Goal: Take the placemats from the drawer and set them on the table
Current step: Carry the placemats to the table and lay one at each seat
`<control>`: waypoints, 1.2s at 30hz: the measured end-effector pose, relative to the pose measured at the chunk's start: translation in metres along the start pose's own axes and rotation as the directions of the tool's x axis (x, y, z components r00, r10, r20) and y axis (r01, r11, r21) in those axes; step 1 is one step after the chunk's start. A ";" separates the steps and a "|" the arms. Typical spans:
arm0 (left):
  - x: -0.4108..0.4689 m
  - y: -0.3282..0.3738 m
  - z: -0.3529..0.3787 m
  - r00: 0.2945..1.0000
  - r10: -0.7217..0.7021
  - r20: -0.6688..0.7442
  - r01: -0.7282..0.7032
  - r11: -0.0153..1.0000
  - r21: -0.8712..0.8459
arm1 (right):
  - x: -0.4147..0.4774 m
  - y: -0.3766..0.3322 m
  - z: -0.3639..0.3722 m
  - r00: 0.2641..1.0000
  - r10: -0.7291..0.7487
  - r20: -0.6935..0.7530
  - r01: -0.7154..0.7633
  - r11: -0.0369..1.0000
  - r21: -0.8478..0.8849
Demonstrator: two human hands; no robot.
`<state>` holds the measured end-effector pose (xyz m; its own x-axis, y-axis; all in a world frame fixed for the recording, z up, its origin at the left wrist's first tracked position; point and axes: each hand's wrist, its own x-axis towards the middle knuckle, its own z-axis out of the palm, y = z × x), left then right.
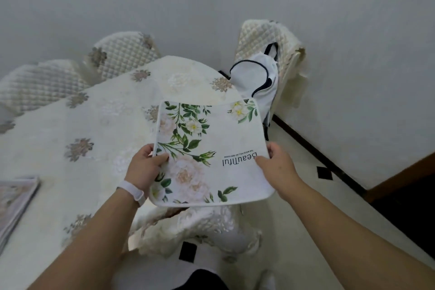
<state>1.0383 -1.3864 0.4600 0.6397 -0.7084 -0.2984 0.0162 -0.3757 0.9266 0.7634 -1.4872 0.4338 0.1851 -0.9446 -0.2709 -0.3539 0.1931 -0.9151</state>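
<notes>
A white placemat (226,139) printed with green leaves, pale flowers and the word "Beautiful" hangs flat in the air over the right end of the table (89,125). My left hand (144,167) pinches its left edge, thumb on top. My right hand (276,167) grips its right edge. The table wears a cream quilted cloth with brownish flower motifs. Another placemat or flat printed mat (16,200) lies at the table's left front edge, partly cut off by the frame. No drawer is in view.
Quilted chair backs (124,54) stand behind the table on the left. A chair (266,42) at the far right holds a white bag with dark trim (256,77). The white wall and a dark baseboard (317,150) run close on the right over pale floor tiles.
</notes>
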 end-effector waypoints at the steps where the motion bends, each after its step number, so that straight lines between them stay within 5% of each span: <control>1: 0.001 0.000 -0.007 0.999 -0.010 -0.036 0.009 1.000 -0.022 | 0.008 -0.006 0.007 0.999 -0.014 0.033 0.014 1.000 -0.003; 10: 0.017 -0.036 -0.051 0.956 -0.084 -0.281 0.058 0.993 -0.100 | 0.066 -0.029 0.080 0.970 -0.038 0.240 0.069 0.990 -0.125; 18: 0.073 -0.075 -0.069 0.943 -0.169 -0.288 0.133 0.981 -0.142 | 0.117 -0.042 0.139 0.950 -0.017 0.313 0.132 0.928 -0.349; 36: 0.139 -0.132 -0.068 0.912 -0.306 -0.275 0.293 0.952 -0.086 | 0.195 -0.013 0.200 0.926 0.041 0.375 0.185 0.817 -0.546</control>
<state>1.1774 -1.3951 0.3121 0.7893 -0.3669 -0.4924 0.2691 -0.5141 0.8144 0.9880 -1.6212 0.3331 0.5008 -0.7674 -0.4003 -0.7557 -0.1620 -0.6346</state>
